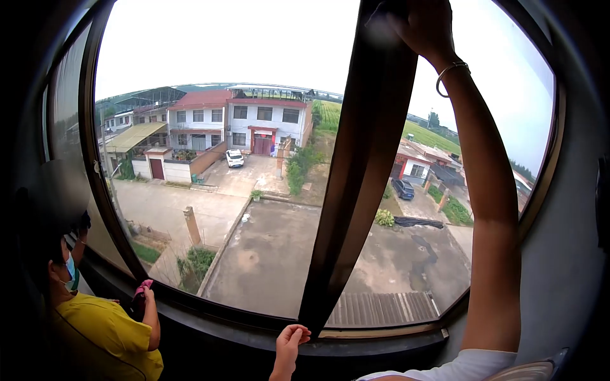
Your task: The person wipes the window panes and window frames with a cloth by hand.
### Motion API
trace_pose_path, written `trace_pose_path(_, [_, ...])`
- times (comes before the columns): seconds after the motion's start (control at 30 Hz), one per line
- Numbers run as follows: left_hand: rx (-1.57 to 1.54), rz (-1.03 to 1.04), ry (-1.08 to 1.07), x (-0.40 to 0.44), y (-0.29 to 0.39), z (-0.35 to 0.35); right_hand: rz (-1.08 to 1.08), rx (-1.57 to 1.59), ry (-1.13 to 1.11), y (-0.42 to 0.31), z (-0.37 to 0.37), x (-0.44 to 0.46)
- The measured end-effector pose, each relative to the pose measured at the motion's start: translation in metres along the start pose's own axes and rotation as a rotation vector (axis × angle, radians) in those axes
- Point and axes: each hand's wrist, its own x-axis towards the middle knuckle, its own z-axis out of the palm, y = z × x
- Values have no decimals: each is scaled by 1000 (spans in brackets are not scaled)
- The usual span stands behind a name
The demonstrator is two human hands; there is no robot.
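Observation:
A tall dark window mullion [356, 159] runs between two large panes. My right hand [431, 28] is raised to its top, the arm stretched up and a bracelet [452, 77] round the wrist. The fingers there are partly cut off and blurred against dark material, so what they hold, if anything, is unclear. Low down, my left hand [291, 346] is closed, its fingertips bent against the foot of the mullion just above the sill. Glass panes [254, 260] lie on both sides of the mullion.
At the left, a person in a yellow top [105, 333] stands close to the window, a hand on a pink and dark cloth [141, 295]. A dark sill [375, 343] runs below the panes. A grey wall [565, 209] borders the right; houses and a yard show outside.

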Motion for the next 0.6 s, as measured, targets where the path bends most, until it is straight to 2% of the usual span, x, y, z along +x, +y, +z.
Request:
trace_pose_path(0.07, [22,-11,9,-2,-2,-7,-111,77,-11,11,6,-2])
trace_pose_path(0.13, [19,6,15,-5,-2,-12,-201,107,-125,12,1,-5])
trace_pose_path(0.2, [19,14,36,-10,-3,-15,-188,95,-370,-13,-24,-5])
trace_pose_path(0.27, [4,15,47,-16,-4,-15,-179,66,-282,-30,-33,-28])
trace_pose_path(0.37, [-1,34,73,-27,0,-16,-271,78,-462,-49,-65,-35])
trace_pose_path(0.43, [-10,36,107,-37,5,-19,-435,140,-490,-65,-75,-49])
trace_pose_path(0.47, [-23,50,120,-39,6,-23,-383,-18,-982,-74,-77,-40])
trace_pose_path(0.5, [-25,44,144,-42,10,-25,-392,86,-848,-47,-48,-75])
trace_pose_path(0.6, [-54,27,178,-53,21,-35,-431,161,-874,-66,-42,-112])
